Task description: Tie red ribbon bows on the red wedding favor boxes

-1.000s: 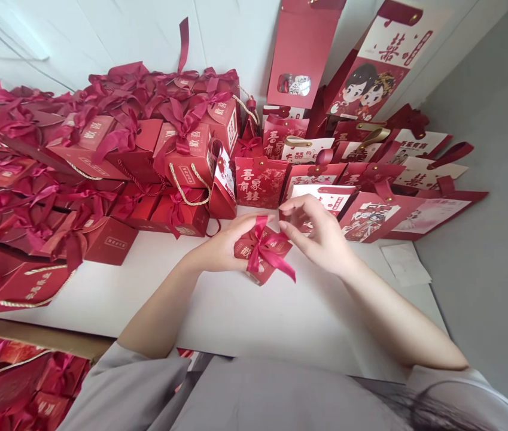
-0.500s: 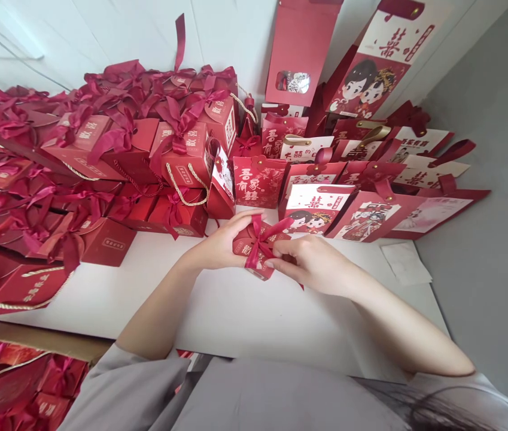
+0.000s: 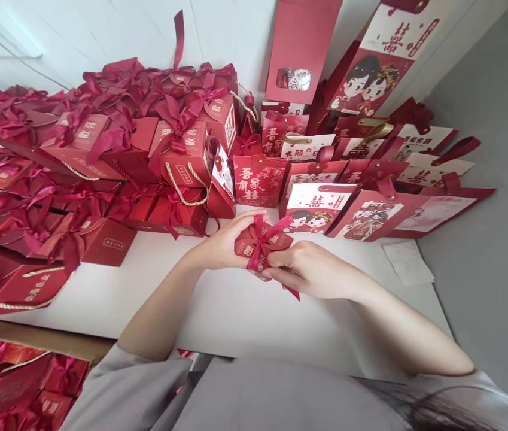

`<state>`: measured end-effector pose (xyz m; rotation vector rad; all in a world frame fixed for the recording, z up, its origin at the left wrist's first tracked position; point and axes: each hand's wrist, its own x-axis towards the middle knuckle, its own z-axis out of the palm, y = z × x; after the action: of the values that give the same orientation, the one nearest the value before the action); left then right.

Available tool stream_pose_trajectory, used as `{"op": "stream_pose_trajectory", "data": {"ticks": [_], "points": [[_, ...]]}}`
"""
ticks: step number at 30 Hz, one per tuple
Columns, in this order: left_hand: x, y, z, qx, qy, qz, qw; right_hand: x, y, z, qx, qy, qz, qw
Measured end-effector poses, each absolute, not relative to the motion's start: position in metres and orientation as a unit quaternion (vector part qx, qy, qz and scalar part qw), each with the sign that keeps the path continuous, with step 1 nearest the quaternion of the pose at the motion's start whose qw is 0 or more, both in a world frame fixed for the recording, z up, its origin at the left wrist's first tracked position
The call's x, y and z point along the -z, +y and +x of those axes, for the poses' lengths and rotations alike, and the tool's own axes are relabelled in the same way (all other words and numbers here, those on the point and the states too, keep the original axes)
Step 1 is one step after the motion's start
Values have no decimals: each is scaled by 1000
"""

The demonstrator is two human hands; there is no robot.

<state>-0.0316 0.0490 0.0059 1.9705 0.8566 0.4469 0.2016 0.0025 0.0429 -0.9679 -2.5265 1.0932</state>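
A small red gift box (image 3: 245,241) with gold lettering sits on the white table, crossed by a dark pink ribbon (image 3: 261,238) knotted on its top. My left hand (image 3: 227,240) wraps round the box's left side, thumb at the near edge and fingers over the far edge. With thumb and forefinger, my right hand (image 3: 296,266) pinches the ribbon at the box's near right side. A ribbon tail hangs out below that hand. Another end sticks up to the right of the knot.
Stacked red gift boxes (image 3: 114,248) with ribbons and cord handles fill the left and back. Upright printed gift bags (image 3: 316,209) stand behind and to the right. A white paper (image 3: 408,262) lies by the grey wall (image 3: 487,239). More boxes fill a carton (image 3: 56,338) at lower left.
My right hand has shifted slightly down and left along the near side of the box. More of the box top and the hanging ribbon tail now show.
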Motion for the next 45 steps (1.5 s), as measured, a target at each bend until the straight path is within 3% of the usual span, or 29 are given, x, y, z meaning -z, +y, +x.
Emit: {"op": "stream_pose_trajectory", "data": {"ticks": [7, 12, 19, 24, 28, 33, 35, 40, 45], "points": [[-4, 48, -30, -184, 354, 795, 457, -41, -2, 200, -346, -884, -292, 112], [-9, 45, -27, -167, 381, 783, 462, -41, -12, 194, -244, -923, -276, 115], [-11, 45, -28, -158, 370, 763, 506, -56, -26, 201, -157, -939, -307, -13], [-13, 46, -31, -166, 388, 737, 529, -67, -26, 218, -244, -884, -397, -34], [-12, 46, -32, -169, 402, 734, 520, -60, -12, 222, -266, -833, -485, 8], [-12, 46, -33, -193, 405, 727, 520, -40, 6, 213, -618, -670, -412, -1], [-12, 47, -34, -200, 403, 728, 517, -35, 9, 208, -677, -626, -385, 8], [-10, 50, -36, -213, 391, 727, 522, -32, 8, 207, -616, -697, -361, 64], [-10, 49, -33, -204, 395, 741, 504, -33, 8, 211, -551, -761, -337, 62]]}}
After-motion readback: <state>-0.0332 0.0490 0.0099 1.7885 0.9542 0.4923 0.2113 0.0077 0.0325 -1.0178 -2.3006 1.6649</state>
